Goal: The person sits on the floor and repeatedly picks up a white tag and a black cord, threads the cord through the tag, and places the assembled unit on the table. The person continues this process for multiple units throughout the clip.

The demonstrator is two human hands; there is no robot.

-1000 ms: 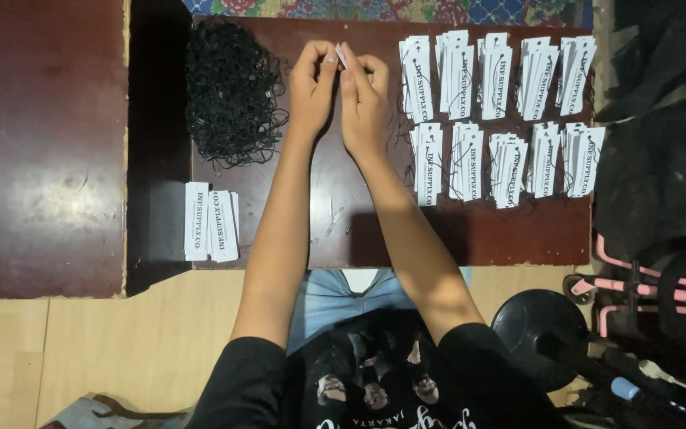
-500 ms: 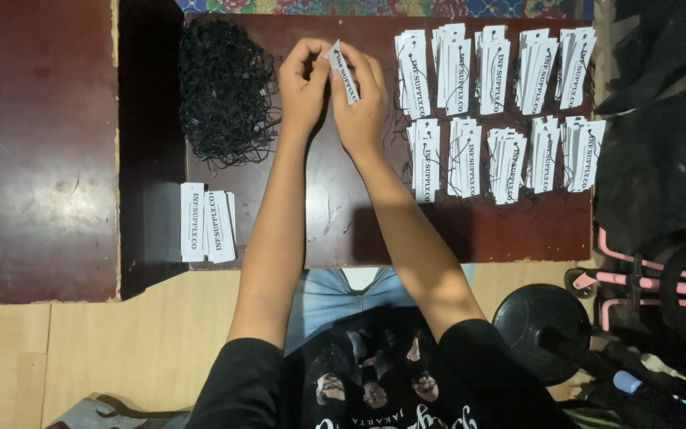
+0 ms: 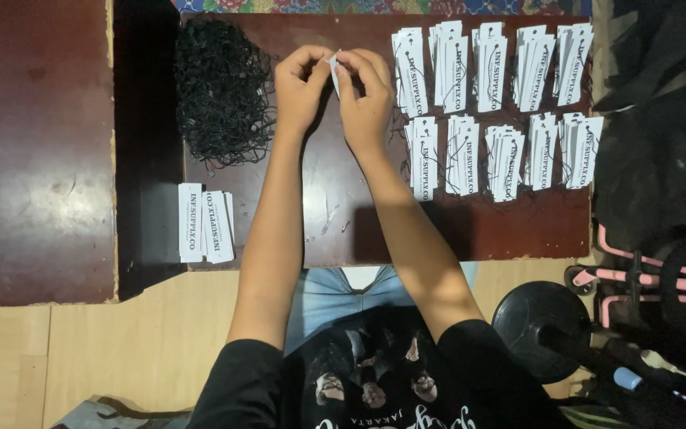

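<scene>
Pinching a small white tag (image 3: 333, 70), left hand (image 3: 299, 87) and right hand (image 3: 365, 99) are pressed together.
It is held over the dark table (image 3: 343, 199), between the black string pile (image 3: 222, 89) at left and rows of tag stacks (image 3: 494, 103) at right.

The bench (image 3: 343, 230) is dark reddish-brown, glossy, with a paler worn edge. A second slab of the same dark red-brown (image 3: 33, 151) lies left of it, and the gap between them is near black. The tangled pile of strings (image 3: 224, 91) is black. The paper tags in rows (image 3: 494, 103) are white with black lettering, as are the small stack of tags (image 3: 204, 222) and the single tag (image 3: 335, 67) between the fingers. The floor (image 3: 57, 349) is pale tan wood. The T-shirt (image 3: 375, 381) is black with a pale print; the jeans (image 3: 335, 290) are light blue. The round weight (image 3: 545, 322) is black, and the bag (image 3: 660, 278) has pink trim on black.
</scene>
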